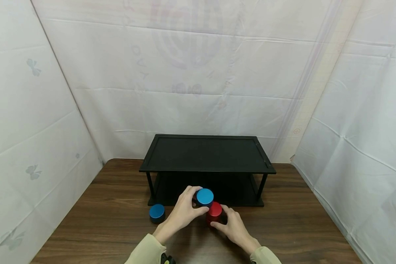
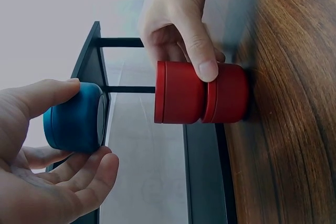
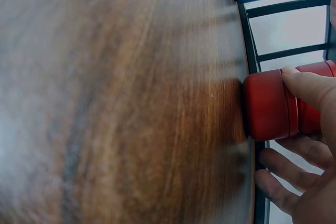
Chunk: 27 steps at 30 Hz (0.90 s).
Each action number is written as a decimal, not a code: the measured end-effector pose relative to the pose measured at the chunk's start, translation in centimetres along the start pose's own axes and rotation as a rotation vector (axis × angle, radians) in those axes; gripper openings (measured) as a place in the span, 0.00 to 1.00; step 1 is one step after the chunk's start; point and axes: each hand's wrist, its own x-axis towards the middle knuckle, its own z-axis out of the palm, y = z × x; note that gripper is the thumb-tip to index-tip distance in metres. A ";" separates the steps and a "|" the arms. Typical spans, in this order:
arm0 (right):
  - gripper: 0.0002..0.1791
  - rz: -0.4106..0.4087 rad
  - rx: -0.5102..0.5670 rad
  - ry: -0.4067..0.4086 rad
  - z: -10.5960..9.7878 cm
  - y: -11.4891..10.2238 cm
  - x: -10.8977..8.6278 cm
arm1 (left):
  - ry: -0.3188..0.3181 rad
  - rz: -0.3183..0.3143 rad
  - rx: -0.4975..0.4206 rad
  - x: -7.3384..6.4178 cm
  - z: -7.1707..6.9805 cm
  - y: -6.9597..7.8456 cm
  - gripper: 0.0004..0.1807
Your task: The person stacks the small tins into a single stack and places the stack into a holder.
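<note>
A round blue tin (image 1: 205,197) is held in the air by my left hand (image 1: 184,208), thumb on one side and fingers on the other. Its silvery underside faces the red stack in the left wrist view. Two round red tins stand stacked on the table: an upper red tin (image 2: 181,92) on a lower red tin (image 2: 231,94). My right hand (image 1: 235,226) grips this stack from the right, its thumb at the seam between the two tins. Beside my left wrist, a second blue tin (image 1: 157,213) stands upright on the table.
Behind the hands stands a black two-level shelf (image 1: 204,152) with thin posts and a low open level beneath its top. The wooden table (image 1: 293,220) extends to both sides. White sheets (image 1: 184,73) hang behind and at the sides.
</note>
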 end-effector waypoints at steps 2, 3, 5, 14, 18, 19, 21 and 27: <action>0.34 0.000 0.001 0.000 0.0 0.0 0.0 | -0.002 0.000 -0.005 0.0 0.1 0.0 0.30; 0.34 0.000 0.002 -0.001 0.0 0.0 0.0 | -0.003 0.000 -0.005 0.0 0.1 0.0 0.30; 0.34 0.000 0.004 -0.002 0.0 0.0 0.0 | -0.007 0.000 -0.005 0.1 0.2 0.0 0.30; 0.33 0.002 0.011 0.005 0.1 0.0 0.0 | -0.037 -0.002 -0.005 0.1 0.9 0.0 0.30; 0.33 -0.004 0.007 0.008 0.0 0.1 0.0 | -0.047 0.002 -0.005 0.2 1.2 0.0 0.29; 0.33 -0.004 0.007 0.008 0.0 0.1 0.0 | -0.051 0.002 -0.008 0.2 1.2 0.0 0.29; 0.33 -0.004 0.007 0.010 0.0 0.1 0.0 | -0.059 0.001 -0.013 0.3 1.3 0.1 0.29; 0.31 -0.008 0.005 0.015 0.1 0.1 0.0 | -0.069 -0.002 -0.009 0.3 1.7 0.1 0.29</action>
